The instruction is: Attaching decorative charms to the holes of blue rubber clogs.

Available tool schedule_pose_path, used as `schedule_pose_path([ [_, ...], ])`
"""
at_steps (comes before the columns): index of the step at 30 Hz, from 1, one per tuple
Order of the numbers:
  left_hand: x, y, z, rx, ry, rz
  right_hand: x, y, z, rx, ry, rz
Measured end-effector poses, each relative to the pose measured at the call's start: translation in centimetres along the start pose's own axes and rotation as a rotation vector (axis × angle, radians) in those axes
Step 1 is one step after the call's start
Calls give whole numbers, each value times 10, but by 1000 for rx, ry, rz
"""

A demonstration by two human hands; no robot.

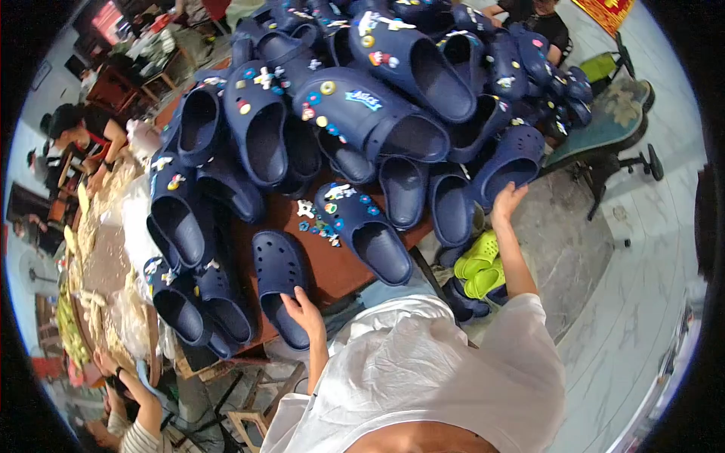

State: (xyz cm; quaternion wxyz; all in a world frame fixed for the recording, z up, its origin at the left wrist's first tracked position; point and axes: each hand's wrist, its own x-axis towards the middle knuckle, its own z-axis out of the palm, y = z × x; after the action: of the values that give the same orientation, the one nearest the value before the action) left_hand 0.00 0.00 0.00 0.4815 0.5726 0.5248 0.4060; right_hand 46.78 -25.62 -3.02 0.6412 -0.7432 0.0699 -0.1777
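Note:
My left hand [306,313] grips the heel side of a plain navy clog [278,260], which lies at the near edge of the brown table [325,283]. Further right, my right hand [508,204] holds the heel of another undecorated navy clog [517,149] at the pile's right side; some of its fingers are hidden. Between my hands sits a navy clog with charms [362,230] on its upper. Loose blue flower and white charms [321,226] lie beside that clog's toe.
A high heap of decorated navy clogs [340,106] covers most of the table. Lime-green clogs [482,264] lie low on the right, near a swivel chair [612,128]. People sit at a cluttered round table [106,264] on the left; another person [555,34] is behind the heap.

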Motion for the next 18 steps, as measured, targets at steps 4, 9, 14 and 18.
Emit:
schedule_pose_path([
  [4,-6,6,5,-34,-24,37,16,-14,-1,-90,111,-67],
  [9,-7,7,10,-25,1,109,45,-33,8,-77,51,-123],
  [14,-5,12,12,-46,-38,109,64,1,5,-270,94,-179],
  [18,-7,12,9,-15,-15,99,55,1,9,-283,101,-110],
])
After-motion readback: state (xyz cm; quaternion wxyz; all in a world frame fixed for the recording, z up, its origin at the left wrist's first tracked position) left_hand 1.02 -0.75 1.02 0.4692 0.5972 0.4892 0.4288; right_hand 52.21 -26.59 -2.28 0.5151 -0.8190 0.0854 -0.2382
